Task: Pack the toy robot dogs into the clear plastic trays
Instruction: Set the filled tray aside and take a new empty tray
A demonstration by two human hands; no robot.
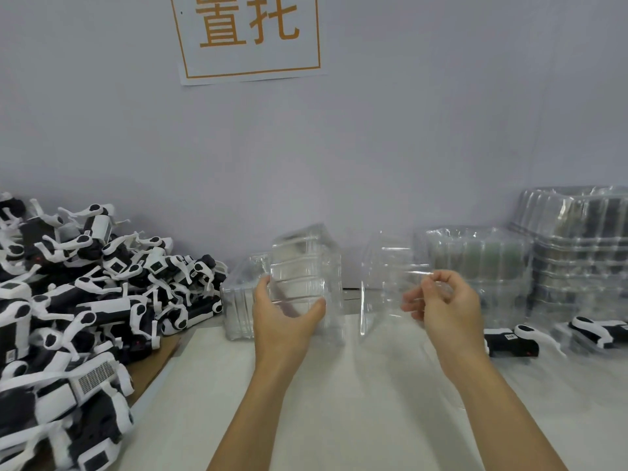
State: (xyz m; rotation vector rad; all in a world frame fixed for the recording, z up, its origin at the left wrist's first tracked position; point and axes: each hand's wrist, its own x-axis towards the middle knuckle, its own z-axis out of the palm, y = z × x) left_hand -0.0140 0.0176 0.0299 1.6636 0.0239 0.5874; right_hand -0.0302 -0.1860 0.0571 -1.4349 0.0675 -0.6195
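Note:
A big heap of black-and-white toy robot dogs (85,287) lies at the left of the table. My left hand (285,311) grips a stack of clear plastic trays (306,263), held upright above the table. My right hand (445,304) pinches the edge of a single clear tray (387,280), held upright just right of the stack and apart from it. Both trays look empty and blurred.
More clear trays (238,300) stand behind my left hand. Stacks of clear trays (475,260) rise at the right, the tallest stack (577,253) at the far right. Two robot dogs (516,338) lie in front of them. A paper sign (249,35) hangs on the wall.

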